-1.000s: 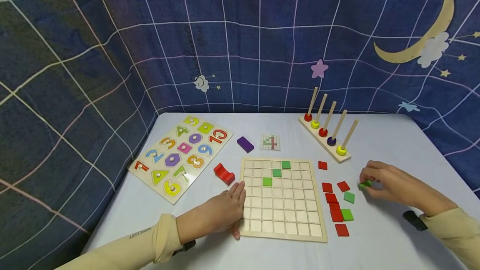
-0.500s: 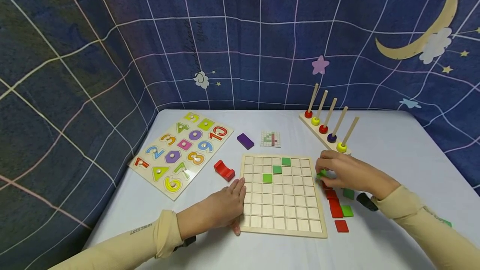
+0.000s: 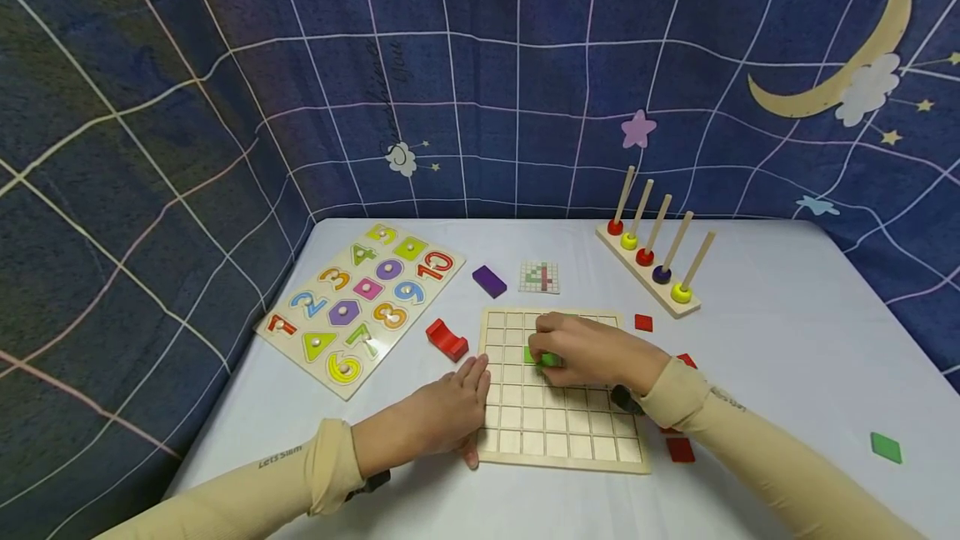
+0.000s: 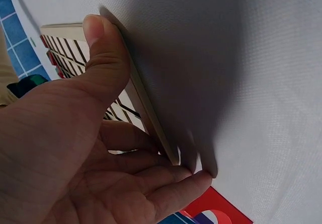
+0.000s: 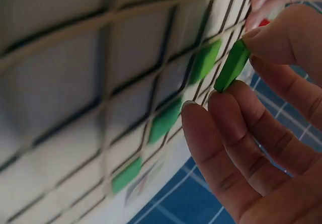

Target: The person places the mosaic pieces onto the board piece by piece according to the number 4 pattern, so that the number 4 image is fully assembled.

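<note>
Over the board (image 3: 533, 443), green tile (image 5: 232, 67), diagonal in right wrist view, between pinching fingers (image 5: 253, 112)

We count one wooden grid board (image 3: 564, 465), five green tiles (image 5: 205, 62) in sight and at least three red tiles (image 3: 681, 450), a sleeve (image 3: 693, 402) covering some of that area. We see one purple block (image 3: 489, 281), one red curved block (image 3: 447, 342) and one pattern card (image 3: 538, 277). On one puzzle board (image 3: 384, 342) we tally ten numerals (image 3: 437, 265) and five shapes (image 3: 335, 314). One peg stand (image 3: 666, 297) gives us five pegs (image 3: 698, 261), two red rings (image 3: 644, 257), two yellow rings (image 3: 681, 294) and one dark ring (image 3: 661, 275). We find one left hand (image 3: 442, 411), one right hand (image 3: 583, 348).
</note>
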{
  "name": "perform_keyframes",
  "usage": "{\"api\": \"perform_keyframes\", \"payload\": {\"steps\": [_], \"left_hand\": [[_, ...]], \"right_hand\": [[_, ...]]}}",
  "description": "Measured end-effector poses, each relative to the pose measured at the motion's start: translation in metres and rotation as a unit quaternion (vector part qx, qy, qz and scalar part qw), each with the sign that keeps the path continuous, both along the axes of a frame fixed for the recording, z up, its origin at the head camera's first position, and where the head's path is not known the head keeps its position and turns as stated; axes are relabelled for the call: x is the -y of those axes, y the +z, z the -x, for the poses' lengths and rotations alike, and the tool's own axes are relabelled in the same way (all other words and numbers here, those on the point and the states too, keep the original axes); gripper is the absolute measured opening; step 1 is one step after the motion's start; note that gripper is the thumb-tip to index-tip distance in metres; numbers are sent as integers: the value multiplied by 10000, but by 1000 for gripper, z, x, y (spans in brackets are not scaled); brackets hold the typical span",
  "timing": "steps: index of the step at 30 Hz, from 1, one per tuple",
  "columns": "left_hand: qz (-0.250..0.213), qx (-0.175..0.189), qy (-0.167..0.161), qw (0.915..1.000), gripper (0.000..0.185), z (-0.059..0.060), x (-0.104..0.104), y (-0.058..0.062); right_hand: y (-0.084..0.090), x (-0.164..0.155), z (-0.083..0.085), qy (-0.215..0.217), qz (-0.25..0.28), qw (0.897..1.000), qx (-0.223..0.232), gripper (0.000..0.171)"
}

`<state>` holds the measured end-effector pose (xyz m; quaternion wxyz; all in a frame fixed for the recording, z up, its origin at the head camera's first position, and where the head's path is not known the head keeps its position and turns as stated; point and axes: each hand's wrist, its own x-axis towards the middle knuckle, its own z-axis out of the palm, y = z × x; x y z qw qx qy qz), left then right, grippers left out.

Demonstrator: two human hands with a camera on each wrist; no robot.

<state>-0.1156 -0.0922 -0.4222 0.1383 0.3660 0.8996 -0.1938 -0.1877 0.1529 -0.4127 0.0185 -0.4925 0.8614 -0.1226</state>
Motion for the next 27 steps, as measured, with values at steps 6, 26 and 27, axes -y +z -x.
{"api": "perform_keyframes", "payload": {"steps": [6, 26, 27], "left_hand": [[85, 12, 22, 10000, 112, 2, -2, 1], [-15, -100, -68, 9999, 113, -1, 2, 1], [-3, -125, -84, 9999, 112, -1, 2, 1]], "right_hand": [[-10, 31, 3, 51, -99, 9999, 56, 8], [-9, 40, -20, 113, -610, 9979, -178, 6], [-8, 38, -20, 133, -583, 9982, -88, 6]]}}
